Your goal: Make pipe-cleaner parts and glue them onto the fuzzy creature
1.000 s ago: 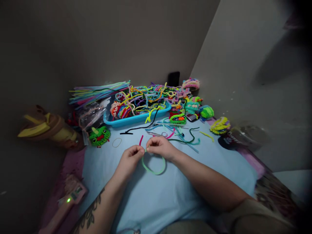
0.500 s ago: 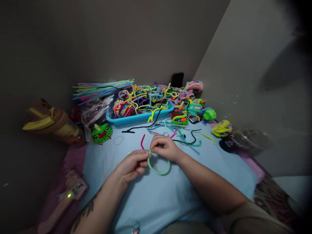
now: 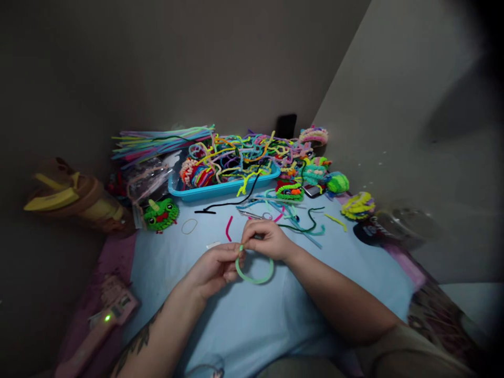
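Note:
A light green pipe cleaner is bent into a loop that hangs below my fingers over the blue cloth. My left hand pinches the loop at its upper left, thumb and fingers closed. Right against it, my right hand pinches the same spot where the ends meet; the exact join is covered by fingertips. Just beyond my hands lie a short pink pipe cleaner piece and metal scissors, partly hidden behind my right hand.
A blue tray heaped with colourful pipe cleaners stands at the back. Left are a green pipe-cleaner figure, a rubber band and a glue gun. On the right are a yellow bundle and a plastic cup.
My left hand has shifted lower and turned, its fingers now curled below the pinch. The green loop has moved slightly right, still held by both hands. The pink piece shows more fully.

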A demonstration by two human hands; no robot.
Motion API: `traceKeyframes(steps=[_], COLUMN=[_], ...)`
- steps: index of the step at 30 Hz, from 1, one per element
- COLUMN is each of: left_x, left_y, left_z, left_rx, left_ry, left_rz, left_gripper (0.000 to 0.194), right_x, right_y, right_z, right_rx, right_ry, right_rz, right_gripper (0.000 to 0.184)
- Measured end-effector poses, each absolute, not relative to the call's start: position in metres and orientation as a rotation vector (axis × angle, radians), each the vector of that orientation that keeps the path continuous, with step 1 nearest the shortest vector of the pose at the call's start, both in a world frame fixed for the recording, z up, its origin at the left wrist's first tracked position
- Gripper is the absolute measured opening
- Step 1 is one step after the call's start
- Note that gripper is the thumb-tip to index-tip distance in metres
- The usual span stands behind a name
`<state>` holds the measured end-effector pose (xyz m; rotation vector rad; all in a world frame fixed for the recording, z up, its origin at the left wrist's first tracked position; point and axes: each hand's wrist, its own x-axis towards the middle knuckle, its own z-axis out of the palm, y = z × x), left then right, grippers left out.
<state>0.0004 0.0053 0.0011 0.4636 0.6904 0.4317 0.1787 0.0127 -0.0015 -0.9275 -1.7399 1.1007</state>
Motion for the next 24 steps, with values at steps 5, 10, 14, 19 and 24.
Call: traceKeyframes(steps=[5,10,14,19,24], left_x=[0.000,0.000,-0.001,-0.004,-0.006], left_y=[0.007,0.009,0.012,0.015,0.016], left_z=[-0.001,-0.003,-0.002,0.001,0.000], left_rx=[0.538,0.500,0.504,0.680,0.688], left_ry=[0.768,0.736,0.823,0.904,0.937], left_rz=[0.646,0.668,0.699,0.794,0.843], left_gripper=[0.017,0.023,0.022,0.021,0.019], right_x=[0.172,0.165,0.164,0.167,0.169], right_y=[0.014,0.016,0.016,0.018,0.022], right_z=[-0.004,-0.007,-0.006,-0.010,-0.013], right_rx=[-1.104,-1.144,-1.150,-1.171,-1.107], right_ry=[-1.391,-1.148,-1.147,-1.085,-1.001], right_rz=[1.198,1.224,1.271,1.281,1.314], right_gripper=[0.012,0.016,0.018,0.018,0.018])
